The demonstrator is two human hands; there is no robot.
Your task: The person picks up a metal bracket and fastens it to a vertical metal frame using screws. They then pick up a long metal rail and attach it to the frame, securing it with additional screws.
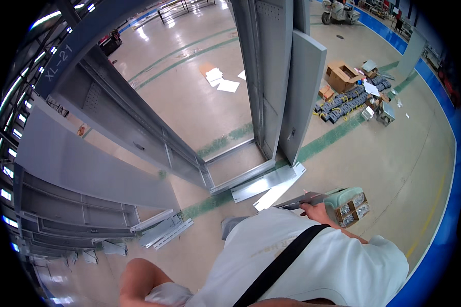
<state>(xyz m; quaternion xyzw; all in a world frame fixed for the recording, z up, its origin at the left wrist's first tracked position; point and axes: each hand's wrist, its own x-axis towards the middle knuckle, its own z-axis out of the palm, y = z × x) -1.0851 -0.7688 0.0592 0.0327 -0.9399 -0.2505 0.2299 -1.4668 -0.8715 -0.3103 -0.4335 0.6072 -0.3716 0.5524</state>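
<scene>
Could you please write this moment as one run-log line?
right hand: touching grey flat piece | left hand: out of view | nearby: partitioned box of small metal parts

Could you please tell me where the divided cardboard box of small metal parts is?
In the head view, the divided cardboard box is right of centre, in the lower half, just right of the right hand, beside a pale green object.

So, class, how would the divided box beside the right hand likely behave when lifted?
The divided box beside the right hand is probably heavy for its size, since metallic-looking pieces sit in its compartments. Being open-topped, it could spill if tilted.
</scene>
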